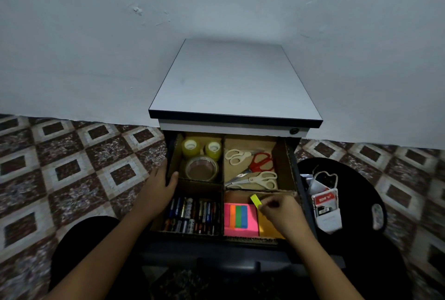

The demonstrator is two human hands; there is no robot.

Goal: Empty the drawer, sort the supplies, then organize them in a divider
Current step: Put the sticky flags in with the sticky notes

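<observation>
head: batteries (192,215) carry unreadable labels.

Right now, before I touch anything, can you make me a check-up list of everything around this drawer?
Surface: grey cabinet top above open drawer.
Job's things: cardboard divider holds tape rolls, scissors, batteries, sticky notes, one compartment each.
Clutter: packets on black tray right of drawer.
Hands: left hand grips drawer's side; right hand pinches yellow strip.
Cables: thin loop on tray, kind unclear.
Surroundings: patterned floor, pale wall.

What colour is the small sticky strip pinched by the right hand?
Bright yellow; the small sticky strip shows best in the head view.
</observation>
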